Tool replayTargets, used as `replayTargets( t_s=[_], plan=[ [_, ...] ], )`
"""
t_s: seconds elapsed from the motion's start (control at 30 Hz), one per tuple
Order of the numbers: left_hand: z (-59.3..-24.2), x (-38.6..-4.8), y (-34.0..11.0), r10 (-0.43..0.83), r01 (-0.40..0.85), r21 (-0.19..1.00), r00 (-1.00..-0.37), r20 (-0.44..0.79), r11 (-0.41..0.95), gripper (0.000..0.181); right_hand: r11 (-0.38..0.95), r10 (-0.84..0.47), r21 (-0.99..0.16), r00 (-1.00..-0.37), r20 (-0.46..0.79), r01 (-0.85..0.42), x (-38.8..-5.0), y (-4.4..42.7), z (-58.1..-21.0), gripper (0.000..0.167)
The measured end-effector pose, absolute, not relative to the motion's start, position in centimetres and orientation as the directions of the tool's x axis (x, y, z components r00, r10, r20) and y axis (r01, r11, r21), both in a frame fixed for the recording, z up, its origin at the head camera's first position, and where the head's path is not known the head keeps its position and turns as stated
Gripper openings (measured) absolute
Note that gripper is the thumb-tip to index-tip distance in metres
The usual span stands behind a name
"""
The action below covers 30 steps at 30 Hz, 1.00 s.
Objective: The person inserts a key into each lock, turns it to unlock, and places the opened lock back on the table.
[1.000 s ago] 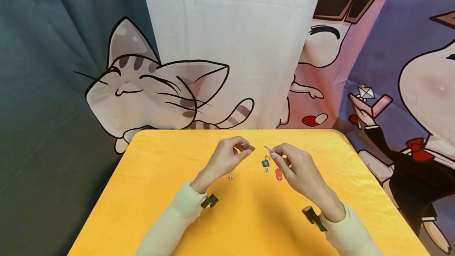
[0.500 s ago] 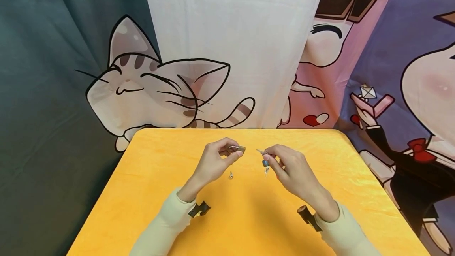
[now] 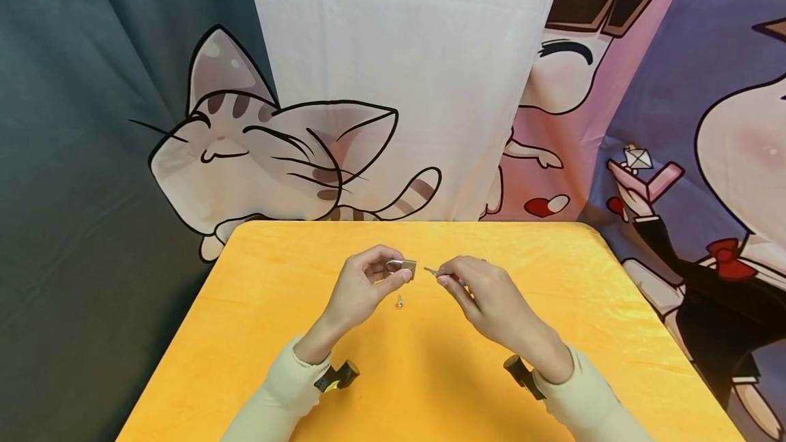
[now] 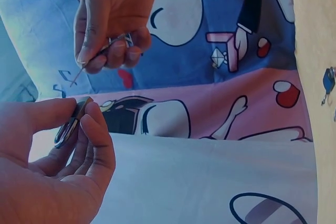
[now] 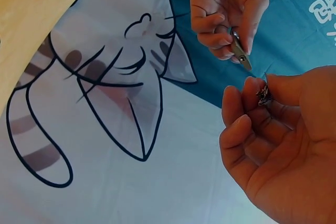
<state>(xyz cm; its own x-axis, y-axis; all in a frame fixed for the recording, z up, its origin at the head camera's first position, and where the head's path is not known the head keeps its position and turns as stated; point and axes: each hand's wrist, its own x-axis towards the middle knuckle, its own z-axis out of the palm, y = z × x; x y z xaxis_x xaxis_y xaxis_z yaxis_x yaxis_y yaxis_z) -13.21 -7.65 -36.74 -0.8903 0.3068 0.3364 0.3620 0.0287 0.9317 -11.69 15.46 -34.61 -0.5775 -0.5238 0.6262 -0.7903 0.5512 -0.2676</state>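
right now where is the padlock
In the head view, the padlock is pinched in the left hand, just left of the key in the right hand.

A small brass-coloured padlock point(image 3: 409, 266) is pinched in the left hand point(image 3: 361, 290), its silvery shackle point(image 3: 394, 263) toward the palm and its body's end facing a slim metallic key point(image 3: 431, 271), which the right hand point(image 3: 491, 299) pinches near but apart from it, tip toward the padlock.

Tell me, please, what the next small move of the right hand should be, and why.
Probably bring the key in the right hand to the keyhole of the padlock in the left hand, since the key's tip faces the padlock across a visible gap.
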Motion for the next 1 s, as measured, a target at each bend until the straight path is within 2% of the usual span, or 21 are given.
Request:
replayTargets(
  t_s=[0.3,0.73,1.0],
  plan=[
    [-36.5,-12.2,-8.1,0.315,0.327,0.945,-0.897,0.309,0.004,0.020,0.553,-0.563,-0.213,-0.549,0.617,-0.806,-11.5,14.7,-34.9,0.004],
    [-36.6,-11.6,-8.3,0.331,0.330,0.944,-0.890,0.314,-0.010,0.020,0.579,-0.595,-0.196,-0.575,0.562,-0.791,-11.4,14.3,-35.2,0.010],
    [-36.9,-11.6,-8.3,0.337,0.346,0.938,-0.882,0.329,-0.010,0.019,0.576,-0.600,-0.201,-0.577,0.554,-0.792,-11.2,14.2,-35.2,0.004]
  ],
)
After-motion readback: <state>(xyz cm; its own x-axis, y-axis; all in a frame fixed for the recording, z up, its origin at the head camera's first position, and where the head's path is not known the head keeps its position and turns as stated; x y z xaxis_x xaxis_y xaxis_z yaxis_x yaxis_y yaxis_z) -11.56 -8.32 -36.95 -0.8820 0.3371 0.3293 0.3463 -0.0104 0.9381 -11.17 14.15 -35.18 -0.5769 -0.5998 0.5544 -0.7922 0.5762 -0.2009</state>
